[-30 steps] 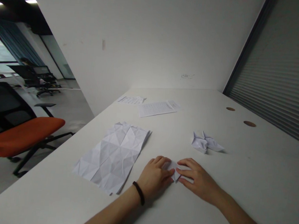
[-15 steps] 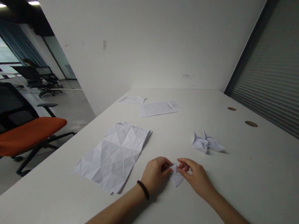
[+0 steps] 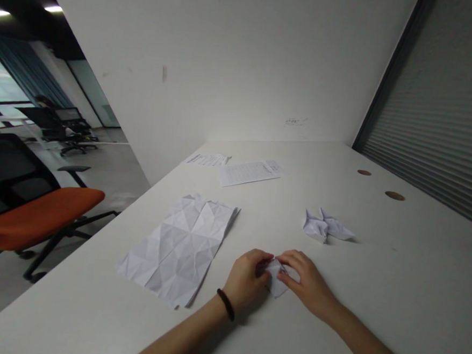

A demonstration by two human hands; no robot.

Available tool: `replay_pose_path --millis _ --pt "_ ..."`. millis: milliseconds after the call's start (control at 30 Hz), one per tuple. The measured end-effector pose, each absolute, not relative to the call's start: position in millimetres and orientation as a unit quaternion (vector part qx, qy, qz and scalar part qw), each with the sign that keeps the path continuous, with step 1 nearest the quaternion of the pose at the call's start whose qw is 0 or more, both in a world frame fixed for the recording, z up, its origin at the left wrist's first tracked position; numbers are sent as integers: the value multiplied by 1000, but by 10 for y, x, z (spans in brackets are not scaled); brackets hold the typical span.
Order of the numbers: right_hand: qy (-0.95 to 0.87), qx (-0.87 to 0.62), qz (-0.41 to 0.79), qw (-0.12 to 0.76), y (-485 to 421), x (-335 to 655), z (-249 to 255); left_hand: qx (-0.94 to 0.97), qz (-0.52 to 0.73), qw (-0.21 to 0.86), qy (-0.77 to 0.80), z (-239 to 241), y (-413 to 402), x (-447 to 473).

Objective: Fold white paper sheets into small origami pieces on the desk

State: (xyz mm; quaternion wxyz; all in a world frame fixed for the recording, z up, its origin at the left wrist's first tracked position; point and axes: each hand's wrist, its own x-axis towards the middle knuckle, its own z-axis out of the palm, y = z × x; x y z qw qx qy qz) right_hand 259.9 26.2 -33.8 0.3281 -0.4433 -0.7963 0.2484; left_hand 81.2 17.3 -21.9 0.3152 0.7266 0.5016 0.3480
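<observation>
— What is the person holding?

— A small folded paper (image 3: 276, 285). It sits low over the white table (image 3: 373, 300), right between the two hands, near the front edge.

— How do the hands hold it?

— The left hand (image 3: 248, 279) pinches its left side, with the fingers bent and pressed together on the paper. The right hand (image 3: 308, 282) pinches the other side, and its fingertips (image 3: 283, 277) are closed on the paper too. The two hands almost touch.

— Is there something on the left wrist?

— Yes, a black band (image 3: 226, 304).

— What else lies on the table?

— A stack of creased sheets (image 3: 178, 243) lies flat, near the left hand. A folded paper shape (image 3: 326, 226) sits behind the right hand, apart from it. Far back there is a printed page (image 3: 247, 172), and one more paper (image 3: 207, 158) lies just beside that.

— And off the table?

— An orange chair (image 3: 35, 217) stands on the floor to the left.
</observation>
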Motion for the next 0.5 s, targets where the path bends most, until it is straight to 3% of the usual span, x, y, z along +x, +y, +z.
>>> replay_pose_path --millis 200,500 --pt "-720 -446 396 355 178 2511 -262 684 410 371 476 -206 165 871" --pt "-652 -416 463 434 145 2454 -213 574 470 528 413 -147 173 902"
